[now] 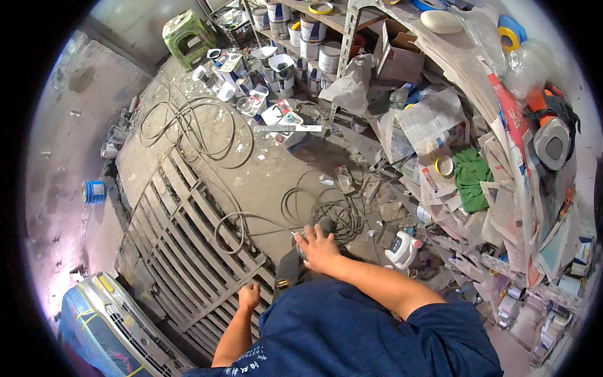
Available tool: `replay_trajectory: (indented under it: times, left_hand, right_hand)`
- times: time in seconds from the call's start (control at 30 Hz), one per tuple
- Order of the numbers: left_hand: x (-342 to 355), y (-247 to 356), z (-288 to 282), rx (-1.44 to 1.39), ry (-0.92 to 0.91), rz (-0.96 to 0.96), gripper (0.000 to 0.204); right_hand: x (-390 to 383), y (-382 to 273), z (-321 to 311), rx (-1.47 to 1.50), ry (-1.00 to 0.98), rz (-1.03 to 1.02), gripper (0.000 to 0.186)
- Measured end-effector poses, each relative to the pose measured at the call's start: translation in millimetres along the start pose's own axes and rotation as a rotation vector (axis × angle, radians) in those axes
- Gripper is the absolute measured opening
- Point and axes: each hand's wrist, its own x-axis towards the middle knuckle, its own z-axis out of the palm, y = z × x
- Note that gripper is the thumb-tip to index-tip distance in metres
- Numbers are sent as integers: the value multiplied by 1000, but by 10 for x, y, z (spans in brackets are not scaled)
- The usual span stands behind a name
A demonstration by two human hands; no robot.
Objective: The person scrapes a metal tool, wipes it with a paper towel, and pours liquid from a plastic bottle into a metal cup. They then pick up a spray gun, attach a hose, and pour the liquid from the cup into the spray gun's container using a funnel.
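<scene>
My right hand [318, 248] is in front of my body, over my dark-clad leg [289, 269]. Its fingers are spread and slightly bent. By its fingertips runs the thin end of a grey hose [254, 215]; I cannot tell whether the hand touches it. Beyond that hand lies a tangled hose coil [342, 217] on the dusty floor. My left hand [249, 295] is curled closed above the slatted metal floor grate [188, 232]. What it holds, if anything, is hidden.
A larger hose loop [188, 129] lies farther off. Paint cans [312, 28] fill shelves at the back, near a green stool [187, 39]. Newspapers and a green cloth [472, 179] cover the right-hand rack. A white jug [402, 249] stands right; a masked vehicle part [103, 327] is lower left.
</scene>
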Motion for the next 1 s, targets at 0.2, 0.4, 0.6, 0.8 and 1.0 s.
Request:
replay_trajectory:
  times: [0.2, 0.4, 0.6, 0.8, 1.0]
  left_hand:
    - [316, 367, -183, -143, 114, 152, 25]
    - [760, 920, -686, -196, 162, 375, 23]
    - [658, 1787, -964, -464, 9, 533, 22]
    - [-62, 3006, -1789, -482, 172, 896, 21]
    - [-1448, 4050, -2999, -895, 656, 1668, 12]
  right_hand:
    - [27, 318, -99, 245, 6, 91, 83]
    - [-190, 790, -457, 409, 632, 43, 37]
    - [-1476, 1321, -2034, 400, 1197, 278, 11]
    - [-2597, 1923, -2972, -158, 1545, 567, 20]
    - [-2663, 2163, -3385, -472, 1337, 995, 85]
